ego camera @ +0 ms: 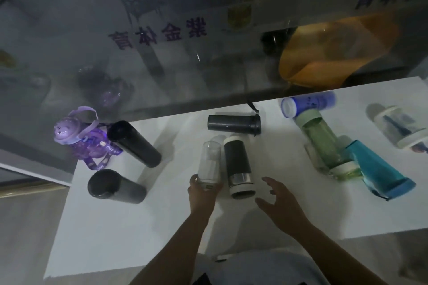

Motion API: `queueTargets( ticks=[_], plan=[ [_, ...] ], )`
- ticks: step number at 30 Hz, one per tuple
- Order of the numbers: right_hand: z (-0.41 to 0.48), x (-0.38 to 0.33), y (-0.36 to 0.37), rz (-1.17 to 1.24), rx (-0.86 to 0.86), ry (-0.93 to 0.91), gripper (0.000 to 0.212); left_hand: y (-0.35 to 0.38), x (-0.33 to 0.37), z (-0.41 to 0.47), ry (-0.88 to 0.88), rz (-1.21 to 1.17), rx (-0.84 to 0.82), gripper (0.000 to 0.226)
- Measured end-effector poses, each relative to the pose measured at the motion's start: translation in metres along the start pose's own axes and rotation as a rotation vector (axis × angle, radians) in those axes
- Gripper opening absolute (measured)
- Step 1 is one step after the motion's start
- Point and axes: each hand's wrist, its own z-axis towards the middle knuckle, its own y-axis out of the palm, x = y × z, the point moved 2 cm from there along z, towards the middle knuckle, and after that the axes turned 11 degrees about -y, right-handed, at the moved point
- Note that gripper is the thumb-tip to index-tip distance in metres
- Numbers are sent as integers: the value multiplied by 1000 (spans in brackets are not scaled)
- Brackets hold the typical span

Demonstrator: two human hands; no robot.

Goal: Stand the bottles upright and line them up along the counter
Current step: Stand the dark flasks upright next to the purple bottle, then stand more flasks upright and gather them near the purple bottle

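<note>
Many bottles crowd the white counter [162, 227]. My left hand [201, 194] grips the base of a clear glass bottle [209, 162]. Right beside it is a black bottle with white ends [237, 166]. My right hand [276, 199] hovers open just right of that bottle, holding nothing. Two black flasks [134, 143] [115, 186] and a purple strap bottle [78, 136] are at the left. A dark grey tumbler [234, 123] lies on its side behind. On the right lie a blue bottle [308, 103], a green one [324, 143], a teal one [379, 169] and a clear white-lidded one [398, 125].
A glass pane [162, 53] with purple lettering rises along the counter's far edge, an orange object [324, 53] behind it. The counter's left edge drops off near the purple bottle. The near strip of the counter lies in front of my arms.
</note>
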Motion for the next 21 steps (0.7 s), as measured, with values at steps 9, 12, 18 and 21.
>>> queueTargets(
  ticks=[9,12,18,21],
  plan=[
    [25,6,-17,-109,-85,-38,65,-22,2,-11,88,106,146,87],
    [31,-6,-9,-92,-71,-84,56,-46,16,-17,141,173,185,87],
    [34,-8,12,-57,-51,-69,54,-82,72,-41,273,625,190,79],
    [33,-6,19,-108,-14,-45,56,-92,83,-43,303,817,159,81]
  ],
)
